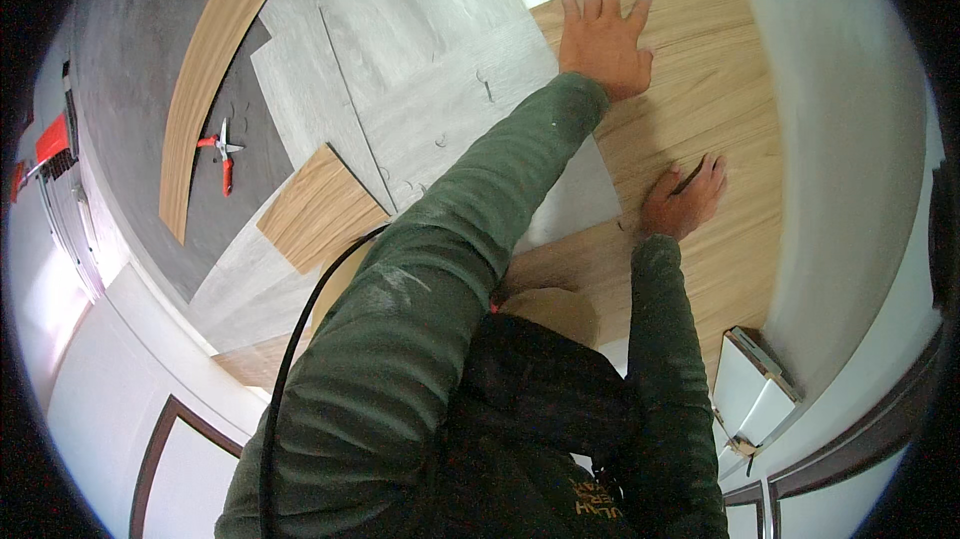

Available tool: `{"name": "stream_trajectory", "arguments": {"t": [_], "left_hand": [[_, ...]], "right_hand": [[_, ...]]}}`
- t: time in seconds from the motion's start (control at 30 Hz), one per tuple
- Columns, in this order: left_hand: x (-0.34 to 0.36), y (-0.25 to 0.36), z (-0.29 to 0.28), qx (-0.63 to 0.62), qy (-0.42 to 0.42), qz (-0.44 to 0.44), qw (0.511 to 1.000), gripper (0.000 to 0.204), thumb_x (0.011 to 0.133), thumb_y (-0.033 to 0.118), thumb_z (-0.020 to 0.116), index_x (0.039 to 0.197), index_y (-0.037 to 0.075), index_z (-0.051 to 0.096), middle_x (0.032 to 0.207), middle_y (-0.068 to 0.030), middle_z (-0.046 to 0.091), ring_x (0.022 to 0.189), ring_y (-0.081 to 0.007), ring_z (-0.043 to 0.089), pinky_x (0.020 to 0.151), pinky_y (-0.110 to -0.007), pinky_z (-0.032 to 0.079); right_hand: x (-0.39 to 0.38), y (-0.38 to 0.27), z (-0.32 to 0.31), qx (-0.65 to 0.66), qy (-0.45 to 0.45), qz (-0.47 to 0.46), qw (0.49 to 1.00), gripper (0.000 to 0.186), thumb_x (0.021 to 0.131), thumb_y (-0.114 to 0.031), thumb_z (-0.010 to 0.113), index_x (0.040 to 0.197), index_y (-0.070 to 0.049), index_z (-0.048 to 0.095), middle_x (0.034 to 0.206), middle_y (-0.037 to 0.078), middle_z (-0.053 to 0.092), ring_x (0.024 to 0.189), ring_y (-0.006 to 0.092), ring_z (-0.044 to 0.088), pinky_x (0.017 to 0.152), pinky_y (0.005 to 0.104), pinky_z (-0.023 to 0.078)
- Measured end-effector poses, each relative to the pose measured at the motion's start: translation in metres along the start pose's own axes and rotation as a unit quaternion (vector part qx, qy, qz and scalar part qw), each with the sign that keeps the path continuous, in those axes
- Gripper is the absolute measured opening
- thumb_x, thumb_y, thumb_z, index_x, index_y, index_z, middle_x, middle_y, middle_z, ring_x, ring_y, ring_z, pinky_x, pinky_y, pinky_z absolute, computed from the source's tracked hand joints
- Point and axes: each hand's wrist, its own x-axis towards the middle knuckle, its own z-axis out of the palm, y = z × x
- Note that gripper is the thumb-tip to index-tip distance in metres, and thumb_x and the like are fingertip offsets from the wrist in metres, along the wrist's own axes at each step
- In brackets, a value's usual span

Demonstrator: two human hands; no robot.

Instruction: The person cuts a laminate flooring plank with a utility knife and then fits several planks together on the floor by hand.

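My left hand [608, 44] presses flat on the light-brown wood-look floor planks [735, 64], fingers spread, near their far edge. Closer to me, my right hand [683, 201] rests on the same planks beside the right wall. Its fingers point forward, with the thumb apart from them. A dark gap shows between thumb and fingers; I make out no held thing there. Left of my left forearm lie pale grey planks [400, 49] with small dark curled scraps on them. A short wood-look plank piece [322, 209] sits on the pale planks by my left sleeve.
A long wood-look strip [205, 89] lies on the dark grey floor at left, beside red-handled snips [224, 154]. A black cable [305, 329] runs along my left arm. The white wall [840, 139] borders the planks at right; a white box-like object [752, 389] stands near it.
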Motion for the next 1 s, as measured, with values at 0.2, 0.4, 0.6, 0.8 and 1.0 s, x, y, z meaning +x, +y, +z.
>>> {"name": "stream_trajectory", "arguments": {"t": [0.2, 0.4, 0.6, 0.8, 1.0], "left_hand": [[0.006, 0.001, -0.001, 0.003, 0.024, 0.019, 1.000, 0.065, 0.078, 0.041, 0.066, 0.137, 0.017, 0.052, 0.146, -0.0263, 0.036, 0.139, -0.0437, 0.028, 0.111, -0.064, 0.019], [0.008, -0.036, -0.012, -0.019, 0.019, 0.006, 1.000, 0.065, 0.082, 0.038, 0.063, 0.135, 0.002, 0.051, 0.141, -0.0263, 0.041, 0.137, -0.0464, 0.031, 0.113, -0.055, 0.024], [0.005, -0.017, -0.005, -0.005, 0.036, 0.001, 0.999, 0.063, 0.084, 0.036, 0.062, 0.135, 0.000, 0.049, 0.143, -0.0225, 0.042, 0.139, -0.0469, 0.029, 0.115, -0.056, 0.022], [0.010, -0.039, -0.009, 0.044, 0.015, 0.027, 0.999, 0.064, 0.086, 0.039, 0.057, 0.138, 0.003, 0.047, 0.151, -0.0165, 0.037, 0.143, -0.0455, 0.023, 0.115, -0.061, 0.019], [0.014, -0.026, -0.007, 0.036, -0.024, 0.025, 0.999, 0.068, 0.086, 0.039, 0.055, 0.142, 0.002, 0.042, 0.154, -0.0130, 0.036, 0.145, -0.0438, 0.021, 0.115, -0.062, 0.018]], "right_hand": [[0.000, -0.005, -0.006, 0.006, 0.013, -0.013, 1.000, 0.055, 0.089, -0.025, 0.054, 0.135, 0.004, 0.048, 0.146, 0.028, 0.041, 0.132, 0.0495, 0.038, 0.108, 0.0584, 0.030], [0.000, -0.007, -0.002, -0.011, -0.025, 0.036, 0.999, 0.057, 0.088, -0.024, 0.055, 0.136, 0.004, 0.048, 0.147, 0.027, 0.041, 0.134, 0.0486, 0.036, 0.109, 0.0579, 0.029], [-0.014, 0.009, -0.002, -0.010, -0.016, 0.004, 1.000, 0.058, 0.091, -0.026, 0.053, 0.140, 0.004, 0.044, 0.149, 0.026, 0.037, 0.138, 0.0458, 0.032, 0.112, 0.0572, 0.025], [-0.011, -0.002, 0.004, 0.013, -0.012, 0.002, 1.000, 0.060, 0.092, -0.028, 0.053, 0.143, 0.001, 0.039, 0.153, 0.022, 0.031, 0.142, 0.0422, 0.026, 0.115, 0.0549, 0.019], [-0.005, -0.009, -0.010, -0.017, -0.049, 0.056, 0.997, 0.061, 0.092, -0.030, 0.052, 0.144, 0.000, 0.038, 0.155, 0.019, 0.029, 0.143, 0.0403, 0.022, 0.115, 0.0553, 0.018]]}}
